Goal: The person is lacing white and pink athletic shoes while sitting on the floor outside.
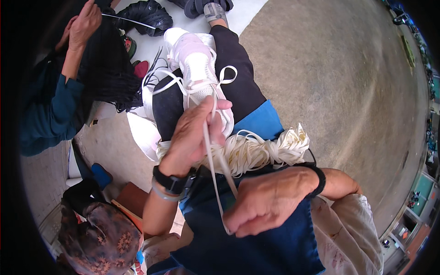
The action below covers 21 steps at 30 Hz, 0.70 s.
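A white sneaker rests on my lap with its toe pointing away from me. White lace is threaded across its front, and a loose loop stands out on each side. My left hand is at the near end of the shoe, fingers curled around a white shoelace. Nearer to me, my right hand is closed on the other end of that lace. Two strands stretch taut between the hands, slightly blurred. Under my left wrist, a thick bundle of cream shoelaces lies across my lap.
At the left, a co-worker's hands pull a white lace beside a heap of black laces. Another person in a patterned garment sits at lower left. Another white shoe lies left of my lap. Concrete floor spreads to the right.
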Available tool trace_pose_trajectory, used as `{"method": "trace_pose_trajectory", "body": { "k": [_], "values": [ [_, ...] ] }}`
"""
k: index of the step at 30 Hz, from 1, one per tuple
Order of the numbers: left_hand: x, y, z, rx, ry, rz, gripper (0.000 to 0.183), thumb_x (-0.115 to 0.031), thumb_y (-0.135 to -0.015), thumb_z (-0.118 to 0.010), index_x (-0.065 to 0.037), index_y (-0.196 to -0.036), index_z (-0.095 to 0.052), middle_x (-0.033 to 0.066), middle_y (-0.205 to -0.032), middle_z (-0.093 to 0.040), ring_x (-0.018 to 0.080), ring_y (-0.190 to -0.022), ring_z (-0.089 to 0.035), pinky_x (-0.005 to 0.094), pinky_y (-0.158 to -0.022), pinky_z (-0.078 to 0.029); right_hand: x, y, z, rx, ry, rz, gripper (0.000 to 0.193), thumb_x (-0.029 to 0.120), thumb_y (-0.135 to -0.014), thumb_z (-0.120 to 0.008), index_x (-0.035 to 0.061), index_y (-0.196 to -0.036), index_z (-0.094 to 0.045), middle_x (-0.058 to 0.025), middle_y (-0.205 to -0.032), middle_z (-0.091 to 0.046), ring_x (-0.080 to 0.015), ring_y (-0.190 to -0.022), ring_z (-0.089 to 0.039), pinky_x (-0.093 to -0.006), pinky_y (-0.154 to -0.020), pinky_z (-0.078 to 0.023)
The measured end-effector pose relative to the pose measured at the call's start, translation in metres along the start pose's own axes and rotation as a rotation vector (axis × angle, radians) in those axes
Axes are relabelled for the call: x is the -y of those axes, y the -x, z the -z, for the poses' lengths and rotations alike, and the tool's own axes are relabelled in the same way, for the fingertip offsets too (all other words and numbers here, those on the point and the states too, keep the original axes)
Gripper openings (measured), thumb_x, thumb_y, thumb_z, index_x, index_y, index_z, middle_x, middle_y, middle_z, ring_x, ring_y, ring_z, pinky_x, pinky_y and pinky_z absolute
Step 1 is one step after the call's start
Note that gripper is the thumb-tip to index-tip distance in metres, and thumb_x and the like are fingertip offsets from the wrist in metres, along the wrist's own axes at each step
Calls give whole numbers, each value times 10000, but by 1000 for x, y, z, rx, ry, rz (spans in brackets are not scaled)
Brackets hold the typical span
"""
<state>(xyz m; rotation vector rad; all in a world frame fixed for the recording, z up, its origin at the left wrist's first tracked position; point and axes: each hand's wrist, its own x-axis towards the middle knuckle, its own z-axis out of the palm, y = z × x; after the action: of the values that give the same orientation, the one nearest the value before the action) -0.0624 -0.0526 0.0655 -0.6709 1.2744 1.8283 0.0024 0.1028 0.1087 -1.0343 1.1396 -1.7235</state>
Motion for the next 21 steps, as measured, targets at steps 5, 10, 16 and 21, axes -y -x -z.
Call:
{"method": "trace_pose_trajectory", "body": {
  "k": [5, 10, 16, 21],
  "values": [
    [11, 39, 7, 214, -740, -389, 184, -156, -957, -483, -3, -977, -582, 52, -617, -500, 145, -463, -479, 305, -455, -400, -8, 39, 25, -615, -8, -405, 364, 354, -983, -516, 25, -890, -642, -65, -744, -640, -153, -649, -612, -278, -578, -491],
    [37, 71, -12, 603, -978, -893, 90, -61, -925, -535, 0, -989, -554, 155, -790, -573, 264, -596, -605, 396, -544, -475, -50, 25, 38, -701, -584, -398, 574, 523, -1007, -353, 25, -1098, -624, -47, -784, -638, -82, -578, -568, -207, -517, -461],
    [76, 63, -31, 640, -1212, -995, 202, -87, -893, -598, 6, -1070, -568, 141, -814, -649, 274, -696, -654, 357, -635, -511, -57, 6, 45, -788, -1084, -209, 349, 252, -1000, -511, 5, -1246, -523, 12, -693, -568, -29, -484, -484, -174, -389, -352],
    [38, 55, -6, 814, -1103, -451, 273, -179, -972, -501, 25, -1131, -590, 132, -839, -644, 187, -729, -642, 310, -647, -490, -11, 91, 56, -163, -555, -240, 243, 172, -985, -532, -8, -1093, -653, 4, -630, -569, -48, -483, -502, -194, -410, -360]
  ]
}}
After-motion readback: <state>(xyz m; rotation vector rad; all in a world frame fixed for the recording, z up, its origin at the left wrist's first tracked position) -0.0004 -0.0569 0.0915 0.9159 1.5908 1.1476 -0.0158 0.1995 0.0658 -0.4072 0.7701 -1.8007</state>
